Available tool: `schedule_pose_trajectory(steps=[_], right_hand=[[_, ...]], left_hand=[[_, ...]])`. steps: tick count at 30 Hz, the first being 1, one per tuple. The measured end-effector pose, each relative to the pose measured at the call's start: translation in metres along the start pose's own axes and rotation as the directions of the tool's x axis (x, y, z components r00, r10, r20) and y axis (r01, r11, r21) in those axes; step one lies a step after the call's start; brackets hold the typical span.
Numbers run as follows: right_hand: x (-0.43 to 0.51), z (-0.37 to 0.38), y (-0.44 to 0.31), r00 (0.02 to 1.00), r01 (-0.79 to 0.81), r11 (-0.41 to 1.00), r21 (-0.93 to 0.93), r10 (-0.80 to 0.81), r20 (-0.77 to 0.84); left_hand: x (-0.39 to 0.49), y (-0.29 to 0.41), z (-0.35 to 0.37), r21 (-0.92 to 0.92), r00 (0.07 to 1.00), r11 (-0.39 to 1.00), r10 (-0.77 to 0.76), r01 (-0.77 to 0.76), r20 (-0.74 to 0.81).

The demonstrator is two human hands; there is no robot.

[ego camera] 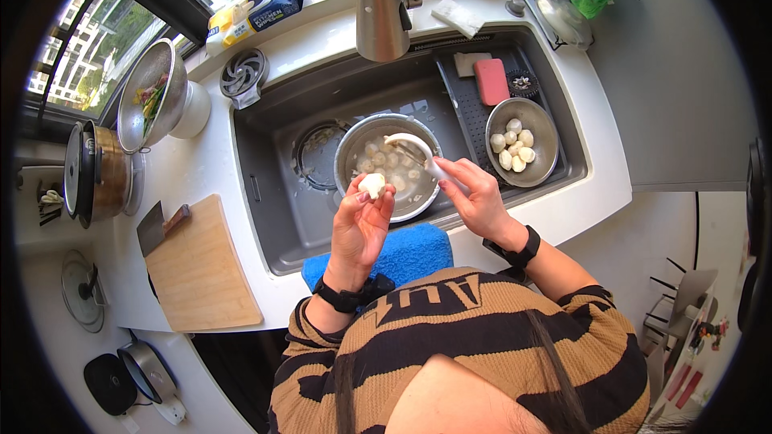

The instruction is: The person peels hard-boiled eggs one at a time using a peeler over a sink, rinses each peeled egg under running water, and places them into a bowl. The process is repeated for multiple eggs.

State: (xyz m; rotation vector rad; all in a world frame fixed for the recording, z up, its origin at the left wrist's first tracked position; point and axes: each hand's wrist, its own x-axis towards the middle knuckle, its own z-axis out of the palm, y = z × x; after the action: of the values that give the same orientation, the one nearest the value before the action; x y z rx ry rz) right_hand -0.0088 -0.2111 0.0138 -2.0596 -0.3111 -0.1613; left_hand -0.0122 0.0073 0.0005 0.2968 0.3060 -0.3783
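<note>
My left hand (363, 211) holds a pale peeled vegetable (372, 185), roundish and cream coloured, at the near rim of a metal pot (342, 150). In my right hand (473, 196) is a white-handled Y-shaped peeler (412, 146), its head over the pot and apart from the vegetable. Several similar pale pieces (379, 159) lie in cloudy water in the pot, which stands in the dark sink. To the right, a metal bowl (537, 173) on the perforated tray holds several peeled pieces (514, 143).
A cleaver (158, 229) lies partly on a wooden cutting board (202, 271) to the left. The faucet (381, 12) hangs above the sink (271, 150). A pink sponge (492, 81) is behind the bowl; a blue towel (416, 250) hangs at the sink's front edge. A colander (172, 78) stands back left.
</note>
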Motion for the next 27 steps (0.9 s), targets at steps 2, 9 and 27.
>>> schedule_pose_trajectory(steps=[2,9,27], right_hand=[[-0.002,0.001,-0.007,0.996,0.084,0.996,0.006,-0.084,-0.013],[-0.003,0.005,-0.027,0.978,0.206,0.977,-0.051,-0.204,0.039],[-0.006,0.005,-0.027,0.977,0.209,0.976,-0.053,-0.206,0.052]], left_hand=[[0.002,-0.002,0.002,0.002,1.000,1.000,-0.005,0.005,-0.007],[-0.001,-0.010,0.008,0.233,0.989,0.964,0.145,-0.133,-0.036],[-0.001,-0.010,0.009,0.176,0.993,0.977,0.120,-0.117,-0.006]])
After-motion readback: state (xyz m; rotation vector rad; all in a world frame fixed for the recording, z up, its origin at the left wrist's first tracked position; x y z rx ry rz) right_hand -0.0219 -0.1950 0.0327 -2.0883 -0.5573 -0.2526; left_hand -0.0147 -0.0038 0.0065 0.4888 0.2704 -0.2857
